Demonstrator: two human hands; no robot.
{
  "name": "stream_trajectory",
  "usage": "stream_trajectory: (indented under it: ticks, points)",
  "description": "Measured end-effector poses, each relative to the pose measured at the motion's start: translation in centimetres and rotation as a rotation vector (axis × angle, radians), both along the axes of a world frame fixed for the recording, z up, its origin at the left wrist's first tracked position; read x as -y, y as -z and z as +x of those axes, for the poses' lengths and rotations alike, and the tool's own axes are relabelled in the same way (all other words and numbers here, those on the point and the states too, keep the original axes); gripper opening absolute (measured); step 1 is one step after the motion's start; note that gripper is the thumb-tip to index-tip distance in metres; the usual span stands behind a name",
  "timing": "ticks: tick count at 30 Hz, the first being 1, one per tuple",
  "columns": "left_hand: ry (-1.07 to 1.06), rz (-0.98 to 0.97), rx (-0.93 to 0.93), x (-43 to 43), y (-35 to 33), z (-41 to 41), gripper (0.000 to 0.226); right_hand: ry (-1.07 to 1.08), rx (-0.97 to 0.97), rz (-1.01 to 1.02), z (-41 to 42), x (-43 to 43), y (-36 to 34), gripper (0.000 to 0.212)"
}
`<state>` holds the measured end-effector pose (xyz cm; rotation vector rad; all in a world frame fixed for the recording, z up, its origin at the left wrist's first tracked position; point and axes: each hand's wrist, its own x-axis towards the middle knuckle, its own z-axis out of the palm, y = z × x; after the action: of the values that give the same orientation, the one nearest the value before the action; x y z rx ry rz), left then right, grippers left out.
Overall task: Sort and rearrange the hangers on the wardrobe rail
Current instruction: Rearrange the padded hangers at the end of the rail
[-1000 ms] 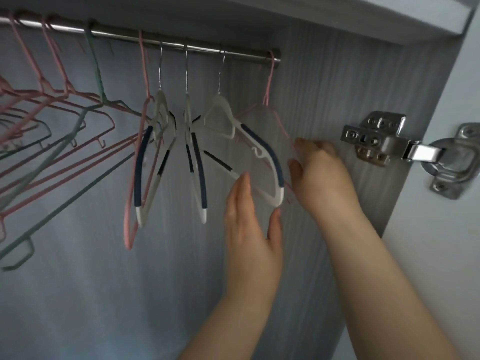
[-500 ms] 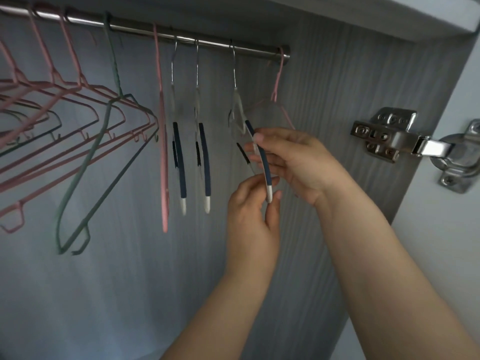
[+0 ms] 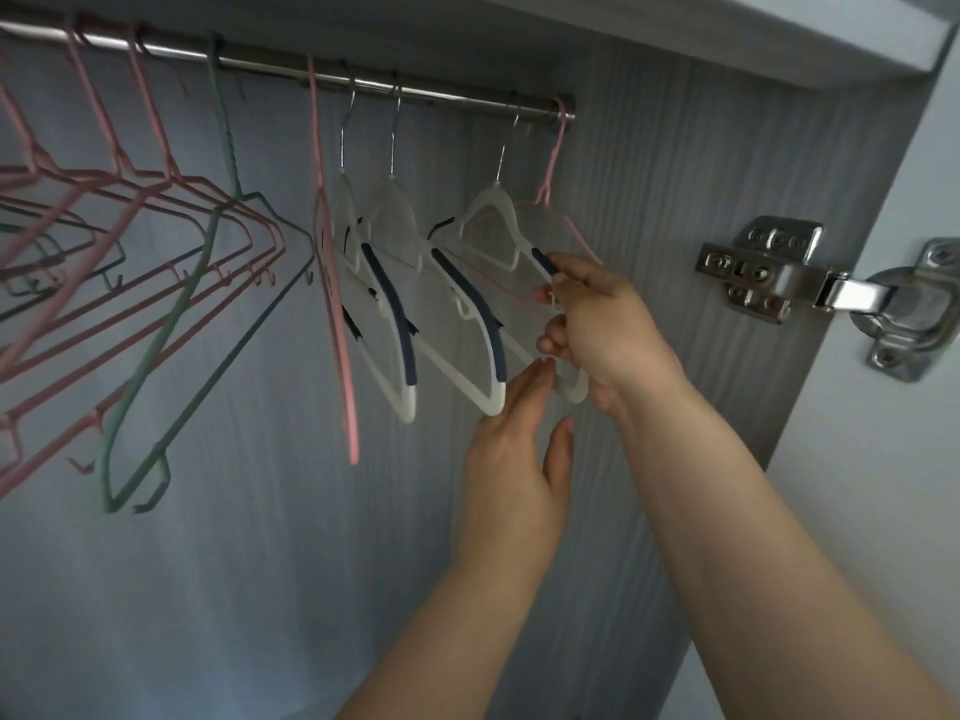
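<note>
A metal wardrobe rail (image 3: 291, 70) runs across the top. Three white hangers with dark blue grip strips hang from it; my right hand (image 3: 602, 324) grips the shoulder of the rightmost white hanger (image 3: 488, 210). My left hand (image 3: 514, 459) is below, its straight fingertips touching the lower tip of the middle white hanger (image 3: 493, 392). A thin pink wire hanger (image 3: 550, 163) hangs at the rail's right end, behind my right hand. Another pink hanger (image 3: 332, 283) hangs edge-on left of the white ones. A green hanger (image 3: 197, 304) and several pink ones (image 3: 93, 200) fill the left.
The grey wardrobe side panel (image 3: 675, 200) stands right behind the hangers, with a metal door hinge (image 3: 769, 272) on it. The open white door (image 3: 914, 459) is at the far right. A shelf (image 3: 727, 39) closes the top.
The white hangers have swung from edge-on to a broader angle. My right hand now holds the rightmost hanger's shoulder farther right, and my left hand has let go and dropped slightly.
</note>
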<state>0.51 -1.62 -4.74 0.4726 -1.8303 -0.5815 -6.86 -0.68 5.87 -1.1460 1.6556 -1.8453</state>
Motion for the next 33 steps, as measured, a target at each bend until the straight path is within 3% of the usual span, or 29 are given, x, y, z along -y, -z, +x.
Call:
stream_trajectory:
  ticks: [9, 11, 13, 14, 18, 22, 24, 29, 33]
  points:
    - [0.002, 0.011, 0.06, -0.9, 1.7, 0.2, 0.037, 0.079, -0.26, 0.061, -0.7, -0.6, 0.2, 0.035]
    - [0.0, 0.095, -0.004, -0.9, 2.6, 0.4, 0.028, 0.167, -0.495, 0.121, -0.8, -0.9, 0.2, 0.036]
    - [0.009, 0.263, -0.128, -1.1, 2.6, 1.0, 0.012, 0.392, -0.836, 0.245, -0.6, -1.3, 0.3, 0.047]
    - [0.03, 0.344, -0.196, -1.2, 2.5, 1.3, 0.011, 0.484, -0.958, 0.207, -0.1, -1.6, 0.2, 0.049]
    - [0.095, 0.552, -0.39, -2.0, 1.6, 2.6, 0.02, 0.398, -1.028, -0.058, 2.7, -1.4, -0.9, 0.041]
    - [0.107, 0.65, -0.487, -2.1, 1.4, 3.9, 0.044, 0.365, -1.189, 0.135, 4.0, -0.2, -1.6, 0.035]
    - [0.12, 0.699, -0.534, -1.9, 1.3, 4.4, 0.047, 0.326, -1.186, 0.13, 4.6, -0.2, -1.7, 0.032]
    - [0.213, 0.838, -0.71, -1.4, -0.1, 4.7, 0.018, 0.125, -0.991, 0.067, 7.6, 0.5, -0.9, 0.032]
    - [0.295, 0.903, -0.744, -0.7, -0.8, 5.3, 0.029, -0.015, -0.757, 0.14, 7.8, 1.3, -0.4, 0.043]
